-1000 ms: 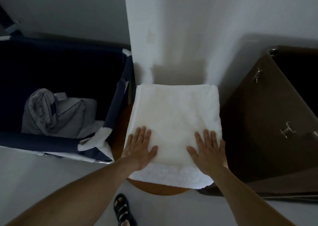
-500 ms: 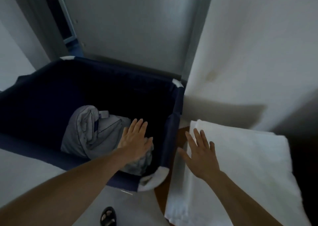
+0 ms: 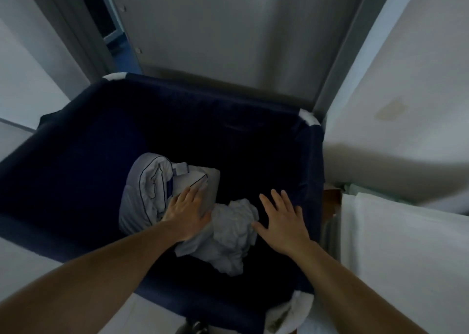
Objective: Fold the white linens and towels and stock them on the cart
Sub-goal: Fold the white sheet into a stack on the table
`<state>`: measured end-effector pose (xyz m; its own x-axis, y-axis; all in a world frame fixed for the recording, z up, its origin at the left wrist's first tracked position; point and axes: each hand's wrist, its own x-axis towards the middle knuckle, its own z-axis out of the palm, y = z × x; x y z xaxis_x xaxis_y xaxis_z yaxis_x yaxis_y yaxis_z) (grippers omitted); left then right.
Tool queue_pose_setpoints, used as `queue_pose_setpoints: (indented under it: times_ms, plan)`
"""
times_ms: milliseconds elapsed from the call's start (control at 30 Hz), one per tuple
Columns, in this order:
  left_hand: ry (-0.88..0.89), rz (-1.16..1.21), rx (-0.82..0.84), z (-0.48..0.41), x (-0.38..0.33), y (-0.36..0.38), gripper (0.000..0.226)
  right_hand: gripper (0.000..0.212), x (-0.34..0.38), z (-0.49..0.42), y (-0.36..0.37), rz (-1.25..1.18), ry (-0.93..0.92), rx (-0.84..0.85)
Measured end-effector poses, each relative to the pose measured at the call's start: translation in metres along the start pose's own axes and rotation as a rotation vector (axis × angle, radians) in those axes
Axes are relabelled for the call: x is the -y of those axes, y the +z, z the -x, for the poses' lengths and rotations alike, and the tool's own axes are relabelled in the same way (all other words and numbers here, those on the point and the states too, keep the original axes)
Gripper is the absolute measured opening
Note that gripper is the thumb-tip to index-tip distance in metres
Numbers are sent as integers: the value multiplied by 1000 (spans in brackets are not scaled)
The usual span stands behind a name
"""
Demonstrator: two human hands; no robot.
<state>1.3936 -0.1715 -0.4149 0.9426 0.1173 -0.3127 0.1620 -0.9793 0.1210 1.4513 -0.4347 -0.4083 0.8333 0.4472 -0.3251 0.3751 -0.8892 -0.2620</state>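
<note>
1. left hand (image 3: 189, 213): flat on piped linen (image 3: 147, 189), fingers straight and close together, not curled round it.
2. right hand (image 3: 281, 222): fingers straight and spread, holding nothing. It is over the dark inside of the bin (image 3: 76, 155), with the thumb tip by the crumpled cloth (image 3: 233, 234); contact unclear.
3. piped linen: grey-white bundle with dark piping, low in the bin, left of centre.
4. crumpled cloth: white, touching the piped linen's right side, between the two hands.
5. bin: dark blue fabric, white corner patches, in front of grey door (image 3: 228, 28).
6. towel (image 3: 406, 257): white, folded, outside the bin just beside its right wall, below white wall (image 3: 418, 79).
</note>
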Motion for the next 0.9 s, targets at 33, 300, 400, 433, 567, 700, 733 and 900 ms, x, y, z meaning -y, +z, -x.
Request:
queue_pose_setpoints:
  times_ms: [33,300,400,433,567,700,733,900]
  plan:
    - [-5,-5,5,-5,5,7,76,80,2,-10,6,-7,-5,20]
    - [8,3,144,-92,45,89,73,97,10,-118,103,-107,92,309]
    - [51,30,210,-145,61,136,71,101,-2,-177,158,-130,171,385]
    - [63,41,235,-162,67,152,71,102,-7,-196,178,-140,193,406]
    - [104,23,279,-216,87,218,90,108,-31,-254,261,-164,241,477]
    - [105,-2,328,-247,99,283,77,110,-56,-285,334,-118,257,500]
    - [109,-4,336,-252,101,296,74,111,-62,-291,348,-106,261,501]
    - [126,8,359,-266,110,342,69,123,-80,-323,405,-81,269,460]
